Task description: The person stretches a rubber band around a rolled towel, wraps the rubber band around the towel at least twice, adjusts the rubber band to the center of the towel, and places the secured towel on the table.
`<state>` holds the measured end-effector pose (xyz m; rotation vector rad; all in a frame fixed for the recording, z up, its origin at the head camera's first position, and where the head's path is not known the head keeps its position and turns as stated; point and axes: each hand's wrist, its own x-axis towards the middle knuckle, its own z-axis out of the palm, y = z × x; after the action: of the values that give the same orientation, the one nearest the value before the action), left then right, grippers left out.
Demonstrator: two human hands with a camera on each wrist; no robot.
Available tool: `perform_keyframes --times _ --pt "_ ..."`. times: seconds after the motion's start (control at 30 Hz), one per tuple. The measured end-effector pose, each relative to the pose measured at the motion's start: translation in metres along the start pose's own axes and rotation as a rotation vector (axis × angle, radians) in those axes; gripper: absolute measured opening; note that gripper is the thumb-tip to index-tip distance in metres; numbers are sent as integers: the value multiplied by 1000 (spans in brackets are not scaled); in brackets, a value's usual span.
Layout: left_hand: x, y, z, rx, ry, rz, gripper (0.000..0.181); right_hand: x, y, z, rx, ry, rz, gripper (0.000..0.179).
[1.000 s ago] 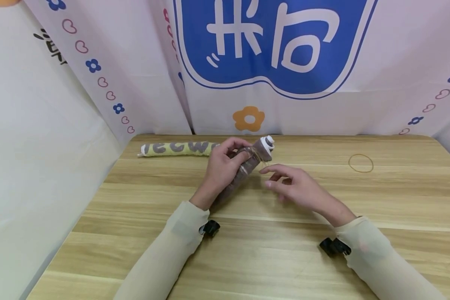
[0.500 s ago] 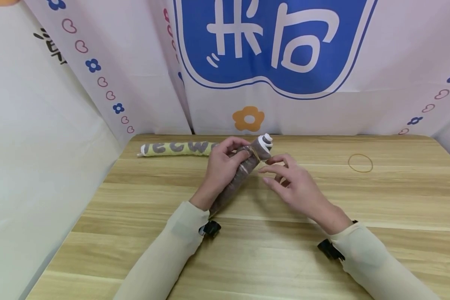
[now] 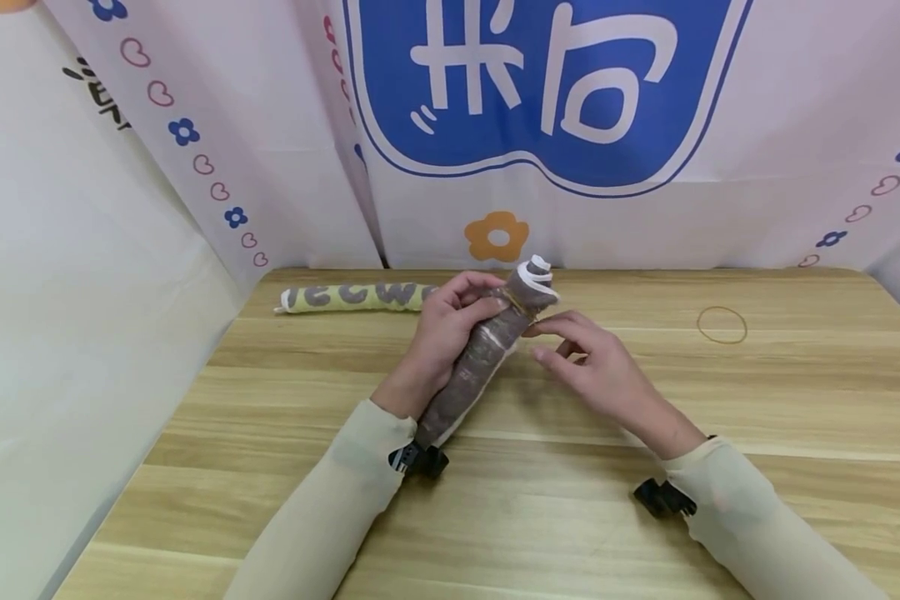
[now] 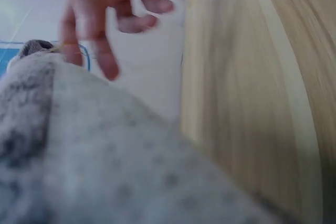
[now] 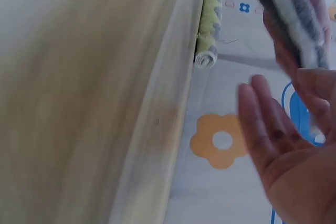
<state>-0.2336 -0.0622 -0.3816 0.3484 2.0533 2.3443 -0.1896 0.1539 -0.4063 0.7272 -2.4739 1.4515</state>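
In the head view my left hand (image 3: 446, 333) grips a grey-brown rolled towel (image 3: 468, 383) with white edging, its thumb across the upper part. The roll is tilted, with its stepped white-edged end pointing up and away. A thin yellow rubber band (image 3: 521, 307) circles it just below that end. My right hand (image 3: 603, 367) is at the roll's right side, index fingertip at the band and partly hidden behind the roll. The right wrist view shows this hand's (image 5: 294, 166) other fingers loosely extended. Close up in the left wrist view, the towel (image 4: 105, 145) fills the lower left.
A yellow-green rolled towel (image 3: 352, 297) with grey lettering lies at the back left of the wooden table (image 3: 570, 517), its right end hidden behind my left hand. Another rubber band (image 3: 722, 307) lies at the back right. A printed cloth (image 3: 420, 217) hangs behind the table.
The grey-brown roll has turned and its upper end has risen, showing more of its length. My right hand has moved slightly in toward the roll, index finger at the band.
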Motion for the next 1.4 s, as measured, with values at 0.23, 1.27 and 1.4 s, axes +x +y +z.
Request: perform_keyframes --times 0.23,1.27,1.4 --pt "0 0 2 80 34 16 21 -3 -7 1 -13 142 -192 15" --pt "-6 0 2 296 -161 97 17 3 9 -14 -65 -18 -436 34" --pt "-4 0 -3 285 -228 114 18 2 8 -13 -46 1 -433 33"
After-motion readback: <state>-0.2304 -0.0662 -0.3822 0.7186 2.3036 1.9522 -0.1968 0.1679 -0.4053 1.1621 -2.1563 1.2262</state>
